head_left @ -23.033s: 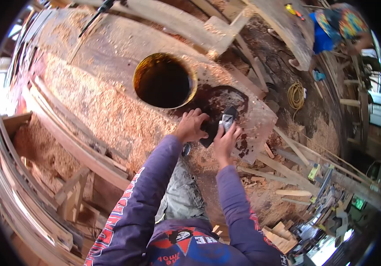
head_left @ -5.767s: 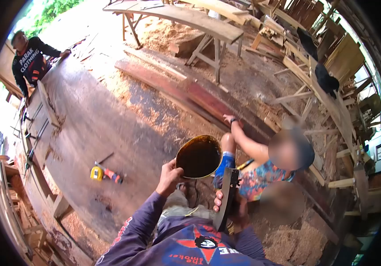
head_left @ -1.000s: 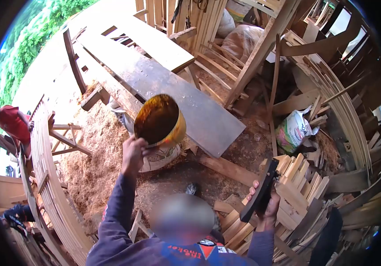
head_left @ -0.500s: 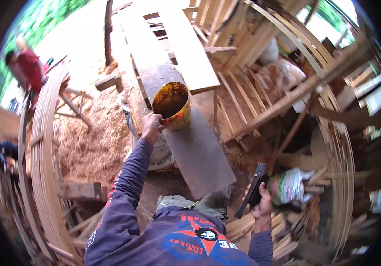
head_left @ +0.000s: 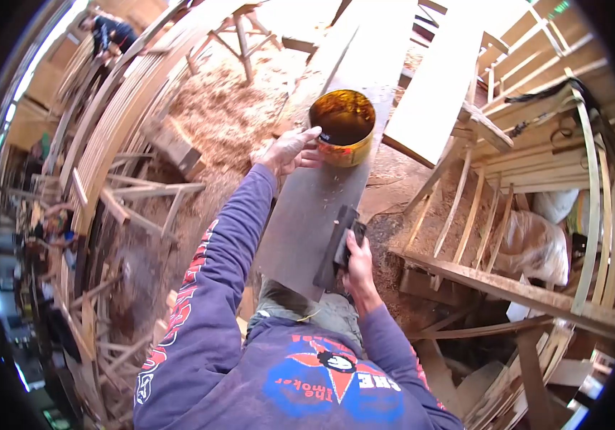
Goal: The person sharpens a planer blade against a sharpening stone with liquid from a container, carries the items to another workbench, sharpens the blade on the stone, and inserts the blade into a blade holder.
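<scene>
A yellow bucket [head_left: 348,152], its inside stained dark brown and orange, stands on a long grey board [head_left: 300,233]. My left hand [head_left: 289,152] is at the bucket's near-left rim, fingers closed against its edge. My right hand [head_left: 359,269] is wrapped round a black tool [head_left: 337,247] with a long flat body and a grip, shaped somewhat like a hand plane. The tool is over the right edge of the board, close to my body; I cannot tell whether it touches the board.
A pale wide plank [head_left: 436,86] lies right of the bucket. Stacked long boards [head_left: 117,104] run along the left, with wood shavings [head_left: 228,104] beside them. Slatted wooden frames [head_left: 476,208] stand on the right. Another person [head_left: 110,34] is at the far left.
My view has swung to the left. My right hand has brought the black tool inward from the right, over the board's edge. My left hand stays at the bucket's rim.
</scene>
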Available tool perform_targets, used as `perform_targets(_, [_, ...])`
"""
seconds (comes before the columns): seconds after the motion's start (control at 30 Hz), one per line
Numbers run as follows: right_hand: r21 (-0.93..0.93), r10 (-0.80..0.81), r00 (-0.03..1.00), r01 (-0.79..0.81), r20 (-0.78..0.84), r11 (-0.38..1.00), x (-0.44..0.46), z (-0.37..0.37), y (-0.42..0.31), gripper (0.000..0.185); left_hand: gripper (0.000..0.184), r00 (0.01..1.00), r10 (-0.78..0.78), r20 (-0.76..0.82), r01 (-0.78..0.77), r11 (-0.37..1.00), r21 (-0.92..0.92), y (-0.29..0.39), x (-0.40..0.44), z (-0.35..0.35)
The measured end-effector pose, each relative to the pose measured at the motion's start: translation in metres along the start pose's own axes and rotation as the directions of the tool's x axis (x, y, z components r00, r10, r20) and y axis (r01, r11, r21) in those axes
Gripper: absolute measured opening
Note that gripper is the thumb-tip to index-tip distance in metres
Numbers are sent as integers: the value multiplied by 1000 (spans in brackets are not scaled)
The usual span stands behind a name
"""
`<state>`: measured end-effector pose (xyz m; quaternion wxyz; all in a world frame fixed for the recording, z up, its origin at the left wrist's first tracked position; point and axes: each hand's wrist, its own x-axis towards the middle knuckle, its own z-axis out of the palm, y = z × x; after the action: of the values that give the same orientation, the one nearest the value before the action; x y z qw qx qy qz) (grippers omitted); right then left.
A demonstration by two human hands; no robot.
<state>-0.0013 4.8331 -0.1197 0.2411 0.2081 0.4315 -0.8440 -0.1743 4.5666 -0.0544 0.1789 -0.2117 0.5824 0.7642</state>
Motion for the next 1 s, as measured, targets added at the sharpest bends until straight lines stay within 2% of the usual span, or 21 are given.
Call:
perform_targets(0.07, [-122,21,1000,-23,-14,992,26,1,16,32,73,973,127,-191,-121,992,46,-14,-40,7])
perform_targets(0.13, [-224,57,998,-64,-39,972,37,13,15,34,84,933,202,-298,-165,976,143,-49,-79,1])
perform_targets(0.2, [-299,68,997,-75,-35,951,48,18,20,36,86,945,227,-233,-202,971,128,-110,-118,-14])
perform_targets(0.27, [-380,79,996,-91,-47,921,55,26,19,38,86,945,112,-306,-66,985,157,-162,-152,-4])
perform_targets(0.33, [-542,6,995,-57,-96,838,57,34,22,43,82,938,78,-338,-45,994,105,-213,-169,14])
perform_targets(0.37, [-517,10,998,-42,-66,855,70,26,36,46,79,951,-13,-308,-4,998,-55,-223,-181,22])
perform_targets(0.4, [-530,47,996,-78,-73,844,64,39,31,45,76,961,-86,-262,32,979,-204,-206,-196,34])
perform_targets(0.43, [-547,71,994,-107,-86,830,61,45,30,45,68,959,-12,-284,-55,972,-229,-223,-193,33])
perform_targets(0.47, [-560,89,991,-128,-97,819,62,53,29,45,68,955,-12,-295,-63,967,-246,-236,-190,30])
perform_targets(0.5, [-562,115,990,-142,-83,815,61,56,29,46,64,932,22,-361,-93,979,-180,-239,-188,27])
perform_targets(0.53, [-579,93,996,-87,-19,810,66,55,31,46,61,906,61,-418,-116,987,-108,-240,-186,21])
perform_targets(0.6, [-605,165,978,-206,-124,769,66,58,21,41,57,903,35,-427,-123,976,-180,-242,-184,13])
perform_targets(0.63, [-626,172,976,-220,-137,748,66,56,13,41,56,898,68,-435,-131,984,-116,-241,-184,9])
perform_targets(0.7, [-560,366,927,-348,-84,752,67,48,-1,37,53,898,77,-433,-95,995,-20,-240,-186,5])
perform_targets(0.73, [-495,492,871,-435,-19,752,74,35,-8,35,53,894,62,-444,-86,996,-34,-236,-190,8])
perform_targets(0.8, [-443,537,843,-491,-25,750,76,20,-22,34,47,867,45,-497,15,993,116,-228,-190,15])
perform_targets(0.87, [-476,500,865,-455,-37,753,72,27,-36,34,41,821,79,-565,-3,991,134,-239,-184,26])
perform_targets(0.9, [-488,451,891,-414,-48,768,76,29,-42,33,41,757,225,-614,-68,961,269,-248,-182,33])
perform_targets(0.93, [-513,477,878,-431,-46,743,84,28,-47,33,40,682,358,-638,-101,910,402,-239,-186,42])
perform_targets(0.97, [-560,481,876,-379,40,737,93,22,-50,32,42,661,332,-673,-15,903,429,-232,-193,56])
perform_targets(1.0, [-597,490,863,-330,123,731,98,17,-56,31,45,592,440,-675,-22,846,533,-252,-186,61])
